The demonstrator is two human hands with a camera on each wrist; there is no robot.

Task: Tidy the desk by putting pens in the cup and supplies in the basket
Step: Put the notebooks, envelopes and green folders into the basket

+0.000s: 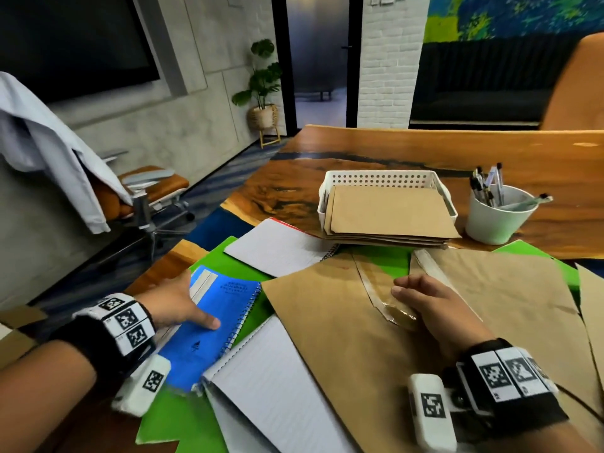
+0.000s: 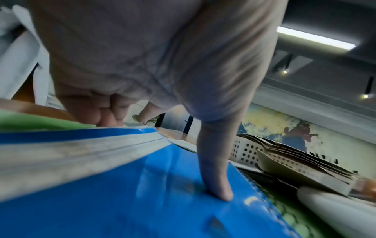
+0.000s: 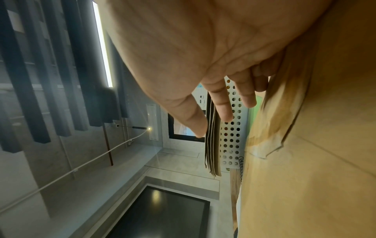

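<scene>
Two hands are working on the paper-strewn desk [image 1: 327,148].
From the head view, your left hand [image 1: 173,302] is pressing a straight thumb on the blue notebook [image 1: 209,325]; your right hand [image 1: 431,302] is resting loosely curled fingers on a brown envelope [image 1: 343,322]. Beyond them, the basket [image 1: 382,178] is holding envelopes and the cup [image 1: 496,217] pens. Left wrist view: fingers [image 2: 97,112] are curling at the notebook's edge. Right wrist view: fingers [image 3: 223,103] are hanging slightly spread.

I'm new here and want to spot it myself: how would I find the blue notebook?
Start at the white basket on the wooden desk, then look toward the near left corner. Under the left hand lies the blue notebook, the only blue, spiral-bound cover among brown envelopes and white pages.
</scene>
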